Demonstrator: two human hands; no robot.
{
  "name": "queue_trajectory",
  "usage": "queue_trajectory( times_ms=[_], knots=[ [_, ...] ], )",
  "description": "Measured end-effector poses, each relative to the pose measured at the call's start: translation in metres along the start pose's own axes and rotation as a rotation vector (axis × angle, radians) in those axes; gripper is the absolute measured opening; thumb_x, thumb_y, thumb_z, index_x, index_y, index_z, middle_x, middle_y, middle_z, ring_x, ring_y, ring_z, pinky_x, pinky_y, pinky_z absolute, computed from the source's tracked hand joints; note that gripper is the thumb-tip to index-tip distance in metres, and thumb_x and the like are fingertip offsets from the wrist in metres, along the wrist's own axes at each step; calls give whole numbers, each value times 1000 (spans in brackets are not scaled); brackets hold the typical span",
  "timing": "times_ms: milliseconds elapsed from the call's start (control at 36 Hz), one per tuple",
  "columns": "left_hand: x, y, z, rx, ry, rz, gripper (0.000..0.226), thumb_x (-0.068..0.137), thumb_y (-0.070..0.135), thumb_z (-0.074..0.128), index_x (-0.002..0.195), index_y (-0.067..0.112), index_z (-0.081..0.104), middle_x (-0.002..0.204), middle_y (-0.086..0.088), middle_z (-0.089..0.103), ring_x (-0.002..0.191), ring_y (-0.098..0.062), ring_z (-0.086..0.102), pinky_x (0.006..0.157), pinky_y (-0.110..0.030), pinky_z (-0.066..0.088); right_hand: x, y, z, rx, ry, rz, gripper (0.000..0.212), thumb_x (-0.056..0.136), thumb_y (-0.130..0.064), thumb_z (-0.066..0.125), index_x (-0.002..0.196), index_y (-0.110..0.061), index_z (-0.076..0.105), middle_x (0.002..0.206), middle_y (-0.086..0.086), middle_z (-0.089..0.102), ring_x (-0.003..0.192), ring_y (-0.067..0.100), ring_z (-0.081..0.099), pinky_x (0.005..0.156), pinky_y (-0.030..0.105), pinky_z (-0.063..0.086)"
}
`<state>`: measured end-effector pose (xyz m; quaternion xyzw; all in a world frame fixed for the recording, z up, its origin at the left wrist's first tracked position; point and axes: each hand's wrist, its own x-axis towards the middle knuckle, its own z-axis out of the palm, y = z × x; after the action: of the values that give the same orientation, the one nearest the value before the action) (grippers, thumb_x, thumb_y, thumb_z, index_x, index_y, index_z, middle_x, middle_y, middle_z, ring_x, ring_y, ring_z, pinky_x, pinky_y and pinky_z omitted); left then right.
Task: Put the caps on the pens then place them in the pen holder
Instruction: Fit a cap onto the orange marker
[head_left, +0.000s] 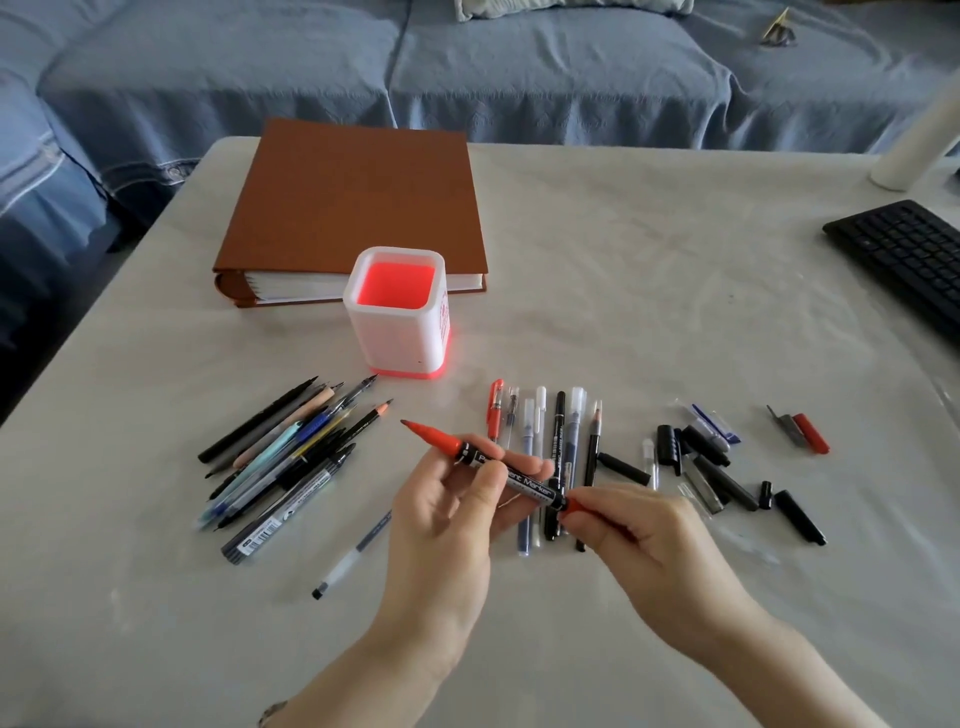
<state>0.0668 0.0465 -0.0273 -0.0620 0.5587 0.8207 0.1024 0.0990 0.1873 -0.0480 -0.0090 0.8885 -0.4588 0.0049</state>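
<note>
The marker (524, 483) is held above the table (623, 312) right in front of me, its bare red felt tip aiming toward ten o'clock. My left hand (447, 514) curls round the black barrel near the middle. My right hand (639, 535) pinches the red end at four o'clock.

I judge it light, stiff and rather slick plastic. The barrel is the place to hold, well clear of the inky tip, which would smear my fingers. A cap should push on straight.

Loose caps (711, 462) lie at three o'clock, with a red cap (813, 434) farthest out. The pen holder (395, 332) stands at twelve o'clock, and I see no pens in it. Uncapped pens (280, 462) fan out at nine o'clock.
</note>
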Motion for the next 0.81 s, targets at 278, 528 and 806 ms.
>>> queue_trajectory(
  times_ms=[278, 528, 806],
  knots=[
    [16, -6, 17, 28, -6, -29, 16, 90, -3, 46, 80, 6, 54, 66, -5, 71, 74, -21, 71, 62, -23, 56, 3, 21, 3, -157, 226, -141, 29, 85, -26, 49, 74, -4, 63, 58, -4, 51, 58, 10, 44, 53, 21, 38],
    [40, -16, 30, 267, -10, -60, 12, 88, 9, 56, 78, 6, 62, 60, -3, 65, 57, -13, 64, 57, -22, 54, -2, 44, -26, -239, 48, 141, 34, 89, -50, 43, 83, -25, 65, 69, -14, 54, 69, 9, 52, 64, 23, 41],
    [41, -11, 4, 714, -95, 79, 16, 86, 20, 60, 73, 12, 66, 56, 2, 57, 47, -4, 47, 49, -17, 41, 24, 120, -119, -692, 319, 667, 45, 84, 4, 43, 126, -8, 51, 125, 19, 52, 118, 36, 40, 88, 42, 41]
  ],
)
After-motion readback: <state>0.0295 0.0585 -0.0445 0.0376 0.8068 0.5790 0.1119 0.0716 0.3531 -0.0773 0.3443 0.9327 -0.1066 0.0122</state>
